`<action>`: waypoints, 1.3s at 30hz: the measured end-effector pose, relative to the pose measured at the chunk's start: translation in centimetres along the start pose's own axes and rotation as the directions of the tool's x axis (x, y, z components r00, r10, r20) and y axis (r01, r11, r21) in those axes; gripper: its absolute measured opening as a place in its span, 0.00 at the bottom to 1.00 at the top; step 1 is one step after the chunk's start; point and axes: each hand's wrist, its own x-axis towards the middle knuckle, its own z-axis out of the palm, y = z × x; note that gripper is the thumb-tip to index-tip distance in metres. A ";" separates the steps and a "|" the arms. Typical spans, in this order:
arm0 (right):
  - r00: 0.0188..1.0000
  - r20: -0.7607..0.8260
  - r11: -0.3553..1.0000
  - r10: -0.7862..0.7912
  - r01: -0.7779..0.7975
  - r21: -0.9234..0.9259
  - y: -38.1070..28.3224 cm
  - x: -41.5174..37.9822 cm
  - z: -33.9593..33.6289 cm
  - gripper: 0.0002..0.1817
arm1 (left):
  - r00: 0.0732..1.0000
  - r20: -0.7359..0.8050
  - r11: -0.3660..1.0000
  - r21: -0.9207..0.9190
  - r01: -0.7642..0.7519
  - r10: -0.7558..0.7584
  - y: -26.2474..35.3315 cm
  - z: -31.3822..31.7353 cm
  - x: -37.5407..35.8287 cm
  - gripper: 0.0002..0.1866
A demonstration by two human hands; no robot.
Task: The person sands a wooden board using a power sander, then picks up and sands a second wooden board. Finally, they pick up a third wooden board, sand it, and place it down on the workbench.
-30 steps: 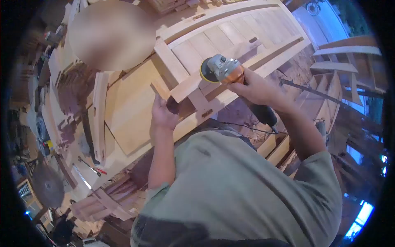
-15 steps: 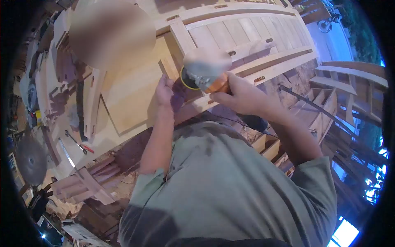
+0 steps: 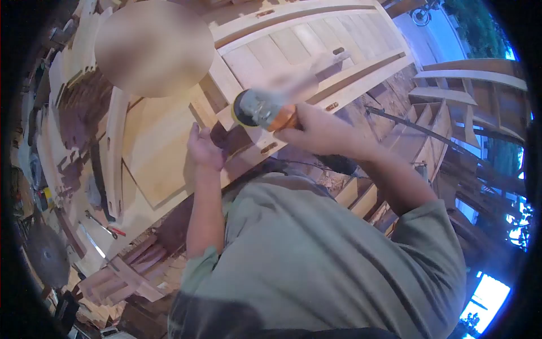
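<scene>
Grip first — the right hand (image 3: 319, 131) is wrapped tight round the body of an orange-and-grey angle grinder (image 3: 261, 111), fingers pressed together on it, its dark handle and cord trailing back toward the person's chest. The disc end points down at the corner of the wooden door frame (image 3: 293, 39), near where a cross rail meets the long side rail; whether the disc touches the wood I cannot tell, the tool is blurred.

The left hand (image 3: 202, 148) holds nothing: fingers loosely spread, resting against the frame's near edge just beside the grinder, steadying the piece.

Head view, the only one: the frame lies flat across the worktop (image 3: 141, 192), slatted panels already fitted in its far half, a plain flat panel (image 3: 161, 144) in the near half. Mortise slots show open along the rails. A red-handled tool (image 3: 107, 227) lies well apart, at the left.

Progress, as a judgement — assembly looks largely done; smoothing at this joint appears under way, the other joints seemingly left.
</scene>
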 end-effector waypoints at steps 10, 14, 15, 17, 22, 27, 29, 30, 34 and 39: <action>0.984 -0.087 0.952 0.157 -0.128 0.277 8.0 0.9 -7.2 0.22 | 0.984 -0.068 0.899 0.422 -0.120 0.163 -0.7 8.2 -1.5 0.33; 0.970 -0.217 0.978 0.114 -0.071 0.196 8.3 -0.1 -9.9 0.21 | 0.922 -0.147 0.480 0.876 -0.047 0.357 -1.5 7.4 -0.4 0.38; 0.967 -0.227 0.975 0.118 -0.070 0.209 9.6 0.1 -10.1 0.21 | 0.925 -0.136 0.466 0.883 -0.049 0.356 -1.8 6.3 0.5 0.38; 0.935 -0.347 0.989 0.070 -0.021 0.144 13.5 0.8 -11.0 0.25 | 0.804 -0.054 0.339 0.922 -0.188 0.593 -2.2 4.2 2.3 0.29; 0.926 -0.320 0.965 0.202 -0.131 0.229 14.8 0.1 -14.2 0.24 | 0.793 -0.076 0.346 0.922 -0.175 0.605 -2.0 6.9 0.6 0.28; 0.866 -0.385 0.944 0.318 -0.253 0.211 15.8 0.5 -15.5 0.22 | 0.780 -0.086 0.390 0.896 -0.211 0.619 -2.0 7.4 0.8 0.26; 0.913 -0.332 0.955 0.239 -0.159 0.250 16.2 0.8 -14.6 0.22 | 0.799 -0.118 0.427 0.885 -0.184 0.590 -2.0 7.1 1.1 0.26; 0.917 -0.289 0.953 0.275 -0.220 0.207 14.9 0.8 -13.8 0.21 | 0.805 -0.103 0.422 0.886 -0.193 0.585 -2.0 6.4 1.6 0.26; 0.972 -0.225 0.993 0.062 -0.038 0.109 9.5 -0.1 -10.6 0.22 | 0.798 -0.062 0.473 0.832 -0.291 0.600 -2.3 6.6 1.6 0.25; 0.958 -0.249 0.987 0.140 -0.114 0.117 10.7 -0.5 -12.1 0.25 | 0.808 -0.082 0.506 0.815 -0.282 0.583 -1.9 5.2 2.2 0.23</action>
